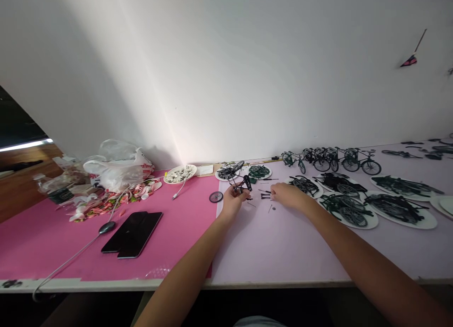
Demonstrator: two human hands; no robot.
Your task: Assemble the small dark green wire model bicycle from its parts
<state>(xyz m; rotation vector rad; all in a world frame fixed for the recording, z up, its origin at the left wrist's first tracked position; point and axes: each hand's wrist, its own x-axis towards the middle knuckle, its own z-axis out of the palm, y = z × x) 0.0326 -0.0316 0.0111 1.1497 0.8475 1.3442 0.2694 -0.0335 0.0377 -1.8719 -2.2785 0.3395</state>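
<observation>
My left hand (232, 203) is closed around a partly built model bicycle (244, 182), its dark frame tilted up and a wheel rising behind the fingers. My right hand (285, 196) lies low over the table with its fingers pinched together; whatever is between them is too small to make out. A small black bracket-like part (265, 196) lies just left of those fingertips. Close in front are a small round piece (273, 208) and thin pins. A loose spoked wheel (215, 197) rests left of my left hand.
White plates (371, 224) of dark bicycle parts spread to the right, with assembled model bicycles (361, 163) behind them. At left are two dark phones (132, 232), a cable with a grey disc (106, 228), plastic bags (116, 171) and a plate of pale pieces (180, 174). A wall stands behind.
</observation>
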